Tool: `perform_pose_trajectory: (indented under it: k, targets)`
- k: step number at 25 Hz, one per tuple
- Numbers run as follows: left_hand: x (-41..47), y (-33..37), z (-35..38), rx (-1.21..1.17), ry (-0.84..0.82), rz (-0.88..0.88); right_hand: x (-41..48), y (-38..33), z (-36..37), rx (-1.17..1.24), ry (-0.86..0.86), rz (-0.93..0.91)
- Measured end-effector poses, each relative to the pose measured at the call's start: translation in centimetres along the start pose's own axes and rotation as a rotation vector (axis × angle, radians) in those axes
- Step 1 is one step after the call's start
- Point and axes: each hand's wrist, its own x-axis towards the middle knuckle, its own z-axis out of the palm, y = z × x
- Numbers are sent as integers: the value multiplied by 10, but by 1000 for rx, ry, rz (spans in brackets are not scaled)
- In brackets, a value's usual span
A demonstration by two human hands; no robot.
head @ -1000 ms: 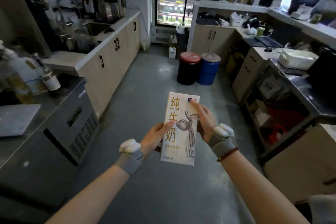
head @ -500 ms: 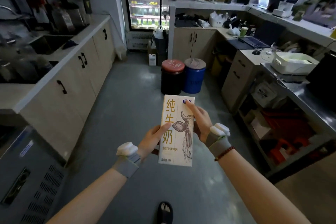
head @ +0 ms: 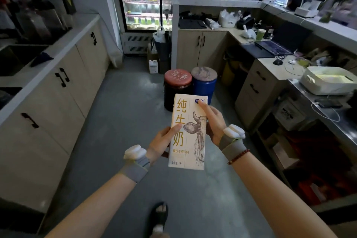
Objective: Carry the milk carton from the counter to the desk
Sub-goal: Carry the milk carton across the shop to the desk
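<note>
I hold a tall cream milk carton (head: 188, 133) with gold characters and a cow drawing, upright in front of me above the grey floor. My left hand (head: 162, 144) grips its left edge with the thumb across the front. My right hand (head: 212, 121) wraps its right side, index finger stretched up to the top. Both wrists wear grey bands with white sensors. The desk (head: 270, 63) with a laptop (head: 276, 46) lies ahead on the right.
Beige counter cabinets (head: 63, 91) line the left. A red-lidded black barrel (head: 177, 87) and a blue barrel (head: 204, 83) stand in the aisle ahead. A steel table with a white tray (head: 328, 80) is on the right, a display fridge (head: 144, 10) at the back. My sandalled foot (head: 159, 216) is below.
I have walked forward along the aisle; the steel unit on the left dropped out of view and the barrels and desk are closer. The carton stays in both hands.
</note>
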Motion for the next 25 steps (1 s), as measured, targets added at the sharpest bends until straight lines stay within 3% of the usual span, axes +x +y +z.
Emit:
perform_pose_trajectory:
  k: [9, 14, 25]
  targets:
    - [261, 78, -36, 48, -175, 44, 236, -68, -1, 62, 119, -17]
    - [359, 131, -37, 40, -256, 46, 321, -109, -10, 82, 195, -77]
    - [607, 209, 48, 13, -376, 62, 536, -184, -114, 130, 342, -119]
